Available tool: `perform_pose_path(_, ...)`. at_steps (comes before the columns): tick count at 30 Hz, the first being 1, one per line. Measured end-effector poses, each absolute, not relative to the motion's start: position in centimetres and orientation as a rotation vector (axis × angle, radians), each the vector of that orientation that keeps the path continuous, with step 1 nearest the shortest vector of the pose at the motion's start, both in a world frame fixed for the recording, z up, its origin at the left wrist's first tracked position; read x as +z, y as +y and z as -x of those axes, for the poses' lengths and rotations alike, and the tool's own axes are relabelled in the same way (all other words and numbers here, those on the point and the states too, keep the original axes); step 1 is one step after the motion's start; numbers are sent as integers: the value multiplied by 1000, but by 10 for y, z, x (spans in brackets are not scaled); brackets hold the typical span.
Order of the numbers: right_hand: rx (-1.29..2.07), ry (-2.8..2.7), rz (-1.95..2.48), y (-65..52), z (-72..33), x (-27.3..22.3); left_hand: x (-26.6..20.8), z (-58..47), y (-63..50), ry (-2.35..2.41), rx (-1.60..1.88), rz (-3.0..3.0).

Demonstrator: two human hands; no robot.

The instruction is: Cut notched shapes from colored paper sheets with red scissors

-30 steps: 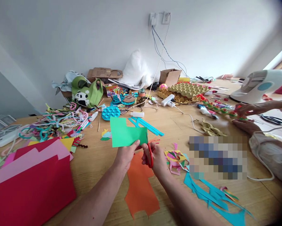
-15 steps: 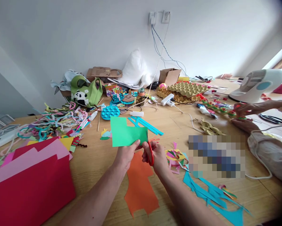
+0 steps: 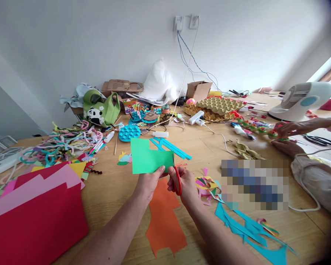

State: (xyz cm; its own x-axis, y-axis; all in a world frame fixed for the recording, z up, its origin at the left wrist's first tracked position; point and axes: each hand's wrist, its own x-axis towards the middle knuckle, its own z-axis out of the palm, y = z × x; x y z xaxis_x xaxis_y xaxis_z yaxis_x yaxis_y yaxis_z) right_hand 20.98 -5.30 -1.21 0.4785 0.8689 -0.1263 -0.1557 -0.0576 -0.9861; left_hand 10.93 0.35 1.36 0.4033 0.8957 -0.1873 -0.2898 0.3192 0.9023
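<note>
My left hand (image 3: pixel 150 182) pinches the lower edge of a sheet of green paper (image 3: pixel 143 160), which has a notch cut out of its upper right. In my right hand (image 3: pixel 183 182) is a pair of scissors (image 3: pixel 178 181) with red handles. Its blades meet the paper's right edge and are mostly hidden from view. Below my hands, an orange paper piece (image 3: pixel 167 221) with cut edges lies flat on the wooden table (image 3: pixel 112 221). Blue paper strips (image 3: pixel 172 147) rest just beyond the green sheet.
Red paper sheets (image 3: pixel 44 224) and pink ones are stacked at left, near tangled pipe cleaners (image 3: pixel 63 141). Blue offcuts (image 3: pixel 245 226) lie front right. Egg trays (image 3: pixel 220 105), a power strip (image 3: pixel 195 117) and a white fan (image 3: pixel 300 99) stand farther back. Another person's hands (image 3: pixel 289 134) work at right.
Almost nothing differs. The green paper and both my hands sit very slightly lower and farther right in view, with the scissors still at the paper's right edge.
</note>
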Motion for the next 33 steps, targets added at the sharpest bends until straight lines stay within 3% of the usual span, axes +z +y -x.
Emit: perform_pose_path(33,970,-662,1364,-52,-208,-11,-1,-109,11,897,906,-1078)
